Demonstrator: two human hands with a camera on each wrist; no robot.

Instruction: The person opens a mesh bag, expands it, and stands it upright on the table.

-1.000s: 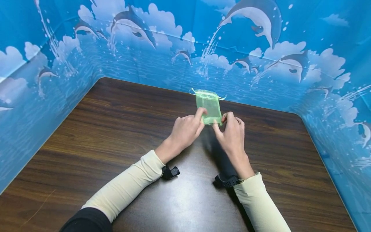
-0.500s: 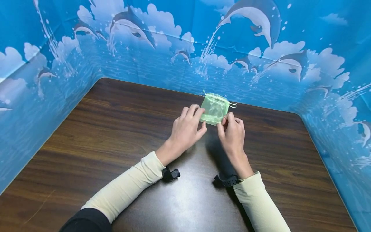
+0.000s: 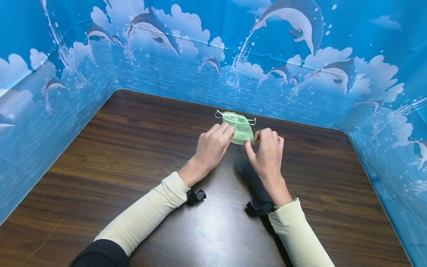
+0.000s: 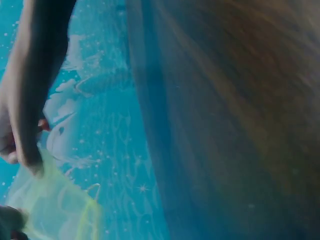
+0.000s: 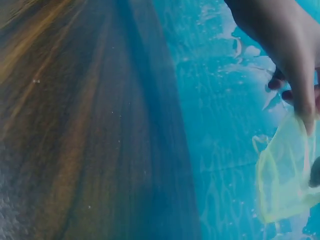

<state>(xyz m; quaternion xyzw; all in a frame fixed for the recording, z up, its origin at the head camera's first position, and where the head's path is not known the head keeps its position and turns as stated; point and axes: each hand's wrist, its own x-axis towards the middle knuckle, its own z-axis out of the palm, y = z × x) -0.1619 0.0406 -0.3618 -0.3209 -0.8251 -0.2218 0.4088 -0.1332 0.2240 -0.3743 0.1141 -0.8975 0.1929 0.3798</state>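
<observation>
A sheer light-green drawstring pouch is held out over the far part of the table, its drawstring end pointing away from me. White cord loops stick out on both sides of that end. My left hand pinches the pouch's left edge, with fingers curled over it. At the lower right corner, my right hand pinches the fabric between thumb and index finger. In the left wrist view the pouch hangs from pinching fingers. The right wrist view shows the see-through pouch against the blue curtain.
The brown wood-grain table lies beneath both arms. A blue curtain printed with dolphins encloses its back and sides, close behind the pouch. Black wrist cameras sit on both wrists.
The pouch tips right, then swings back left and looks more slanted and crumpled. My left fingers spread half a second ago and now curl on its edge again. The right hand keeps its pinch.
</observation>
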